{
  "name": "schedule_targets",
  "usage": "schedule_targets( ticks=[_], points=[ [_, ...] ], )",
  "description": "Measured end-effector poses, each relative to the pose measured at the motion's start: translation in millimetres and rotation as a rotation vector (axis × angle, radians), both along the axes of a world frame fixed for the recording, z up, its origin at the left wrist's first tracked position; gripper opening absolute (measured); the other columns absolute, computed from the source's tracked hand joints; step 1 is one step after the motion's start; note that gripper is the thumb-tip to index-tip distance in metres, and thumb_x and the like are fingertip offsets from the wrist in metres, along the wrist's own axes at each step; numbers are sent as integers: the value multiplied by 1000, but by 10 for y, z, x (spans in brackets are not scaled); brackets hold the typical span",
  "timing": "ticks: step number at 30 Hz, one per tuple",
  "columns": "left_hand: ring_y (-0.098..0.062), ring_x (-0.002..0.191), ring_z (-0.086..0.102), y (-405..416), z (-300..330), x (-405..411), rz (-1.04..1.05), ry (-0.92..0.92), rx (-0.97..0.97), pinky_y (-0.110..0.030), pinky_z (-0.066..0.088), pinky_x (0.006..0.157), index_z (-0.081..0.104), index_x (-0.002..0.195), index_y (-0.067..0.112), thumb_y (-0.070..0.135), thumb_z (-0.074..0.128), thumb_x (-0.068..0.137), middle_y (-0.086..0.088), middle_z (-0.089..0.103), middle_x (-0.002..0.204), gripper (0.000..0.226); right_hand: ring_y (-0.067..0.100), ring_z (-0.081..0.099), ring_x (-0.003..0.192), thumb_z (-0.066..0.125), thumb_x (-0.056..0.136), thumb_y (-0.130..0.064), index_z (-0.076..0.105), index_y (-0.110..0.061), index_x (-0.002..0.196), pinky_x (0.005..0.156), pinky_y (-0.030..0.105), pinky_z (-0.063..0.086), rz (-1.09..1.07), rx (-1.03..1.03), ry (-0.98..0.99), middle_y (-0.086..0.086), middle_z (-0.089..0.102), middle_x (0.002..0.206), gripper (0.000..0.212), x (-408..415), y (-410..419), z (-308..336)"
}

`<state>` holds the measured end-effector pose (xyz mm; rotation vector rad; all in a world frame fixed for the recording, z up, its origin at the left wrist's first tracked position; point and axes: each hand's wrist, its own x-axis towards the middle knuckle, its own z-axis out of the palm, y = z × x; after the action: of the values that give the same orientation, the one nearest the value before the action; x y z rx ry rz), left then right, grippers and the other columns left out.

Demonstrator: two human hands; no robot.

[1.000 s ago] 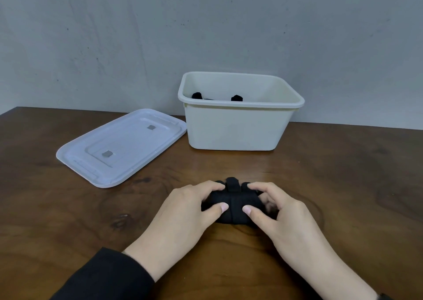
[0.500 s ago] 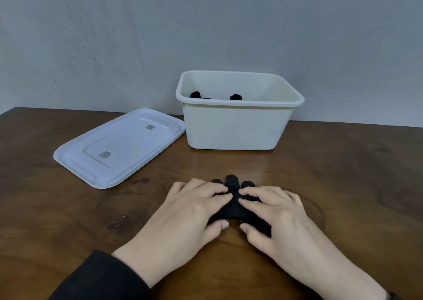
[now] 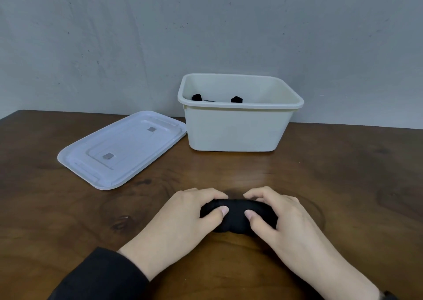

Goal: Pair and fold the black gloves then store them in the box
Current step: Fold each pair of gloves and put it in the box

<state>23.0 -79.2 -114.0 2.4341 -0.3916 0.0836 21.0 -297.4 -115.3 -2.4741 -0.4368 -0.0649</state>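
Left hand (image 3: 183,217): low, near the table's front edge, fingers curled over the far side of a folded black bundle (image 3: 237,217), thumb pressing its near face. Forearm in a black sleeve (image 3: 100,276), angled in from the front-left corner.
Right hand (image 3: 286,219): mirrors the left, gripping the bundle's right end. Forearm bare.

black long sleeve (image 3: 103,276) on left arm; dark band (image 3: 389,296) at right wrist
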Motion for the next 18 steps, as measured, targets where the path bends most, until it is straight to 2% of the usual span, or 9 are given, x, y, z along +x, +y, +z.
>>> schedule_targets(
  ticks=[3, 6, 8, 11, 13, 15, 16, 18],
  points=[
    [7, 113, 48, 6, 9, 34, -44, -90, 61, -19, 42, 98, 53, 126, 46, 45, 57, 92, 29, 52, 118, 33, -2, 46, 108, 57, 92, -41, 55, -44, 110, 102, 30, 37, -4, -118, -196, -28, 52, 106, 19, 33, 47, -35],
    [16, 123, 29, 3, 13, 40, -188, -63, 192, -11, 22, 104, 46, 137, 48, 51, 56, 92, 34, 38, 137, 47, 2, 52, 99, 61, 92, -26, 63, -35, 99, 101, 31, 38, 47, -165, -325, -23, 52, 104, 12, 48, 70, -64],
    [21, 127, 14, 9, -33, 51, -220, -39, 284, -9, 8, 107, 32, 146, 47, 54, 53, 93, 36, 26, 147, 58, 1, 57, 101, 62, 93, -18, 70, -28, 100, 107, 30, 38, 87, -155, -386, -20, 60, 106, 15, 47, 72, -105],
    [18, 139, 4, 12, -105, 77, -212, -43, 301, -17, 1, 117, 21, 150, 44, 52, 46, 97, 33, 15, 154, 59, -1, 55, 116, 54, 94, -30, 72, -23, 116, 114, 11, 23, 120, -146, -375, -15, 66, 121, 29, -1, 89, -121],
    [17, 140, 1, 16, -134, 87, -209, -52, 290, -19, 0, 119, 16, 152, 40, 50, 42, 99, 30, 11, 156, 60, -6, 42, 127, 49, 92, -42, 63, -22, 130, 115, 10, 17, 165, -214, -331, -15, 59, 132, 45, -25, 106, -130],
    [16, 141, 1, 14, -150, 93, -218, -54, 286, -13, -3, 116, 14, 154, 36, 47, 40, 101, 26, 10, 157, 60, -5, 42, 129, 52, 90, -45, 55, -24, 138, 113, 15, 27, 174, -291, -320, -14, 55, 138, 52, -23, 114, -177],
    [16, 141, 2, 14, -156, 99, -220, -49, 281, -10, -4, 114, 14, 154, 35, 47, 41, 101, 25, 10, 158, 60, -4, 45, 128, 57, 90, -43, 53, -27, 139, 110, 16, 34, 164, -301, -315, -15, 56, 138, 52, -14, 120, -192],
    [22, 136, 0, 21, -145, 112, -226, -35, 245, -4, -6, 110, 15, 154, 35, 47, 43, 100, 25, 12, 158, 62, -4, 52, 122, 72, 83, -35, 52, -33, 137, 101, 16, 37, 154, -294, -301, -19, 58, 133, 57, 19, 135, -195]
  ],
)
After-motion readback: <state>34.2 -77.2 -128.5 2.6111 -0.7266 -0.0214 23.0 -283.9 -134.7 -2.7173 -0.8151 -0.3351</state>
